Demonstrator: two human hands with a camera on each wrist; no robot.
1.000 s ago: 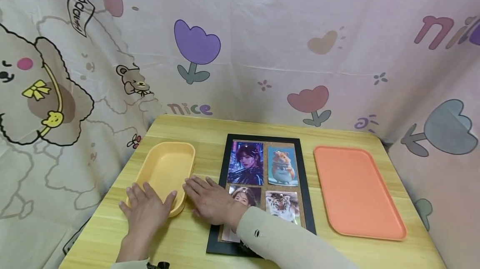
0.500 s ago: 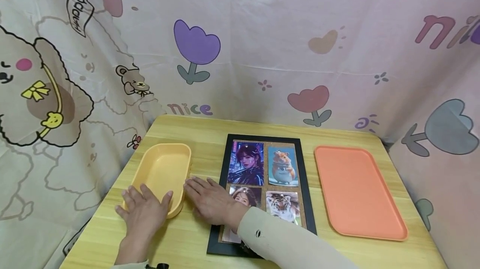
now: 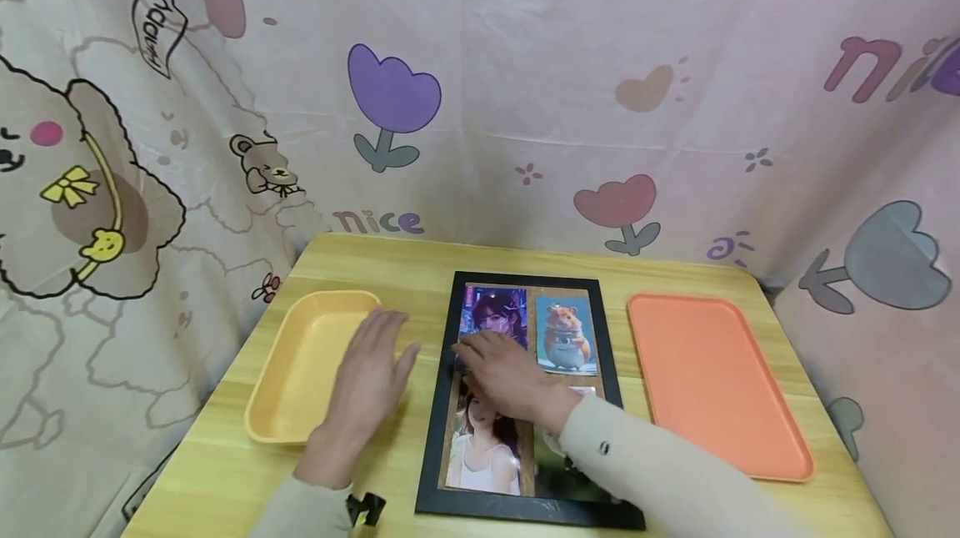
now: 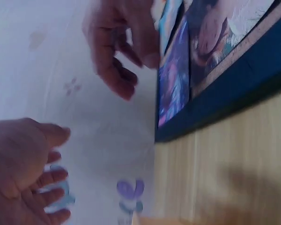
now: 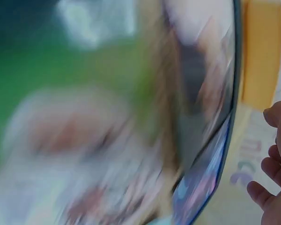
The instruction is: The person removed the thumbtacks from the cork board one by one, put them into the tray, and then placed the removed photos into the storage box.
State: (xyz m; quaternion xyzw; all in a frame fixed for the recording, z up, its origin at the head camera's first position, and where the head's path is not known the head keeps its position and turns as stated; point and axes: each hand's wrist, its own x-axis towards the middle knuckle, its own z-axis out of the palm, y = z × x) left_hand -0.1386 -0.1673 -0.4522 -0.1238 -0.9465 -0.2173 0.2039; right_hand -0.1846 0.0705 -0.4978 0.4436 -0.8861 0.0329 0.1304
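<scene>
My left hand (image 3: 367, 371) hovers over the right side of the yellow tray (image 3: 292, 363), fingers extended and holding nothing. My right hand (image 3: 502, 375) is above the left part of a black-framed corkboard (image 3: 528, 509), its fingers loosely bent near the frame's left edge; whether it touches the board is unclear. On the board are several picture cards: a purple-toned portrait (image 3: 495, 310), a hamster card (image 3: 566, 334), a woman in white (image 3: 483, 459), and a tiger card mostly hidden by my right arm. In the left wrist view, my right hand (image 4: 117, 42) shows no object in its fingers.
An orange tray (image 3: 716, 384) lies to the right of the framed board on the wooden table (image 3: 420, 258). A patterned cloth (image 3: 510, 87) hangs behind and beside the table.
Both hands have left the yellow tray's edges. My left hand moved up and right; my right hand moved right, over the framed board. The tray sits slightly further left and nearer.
</scene>
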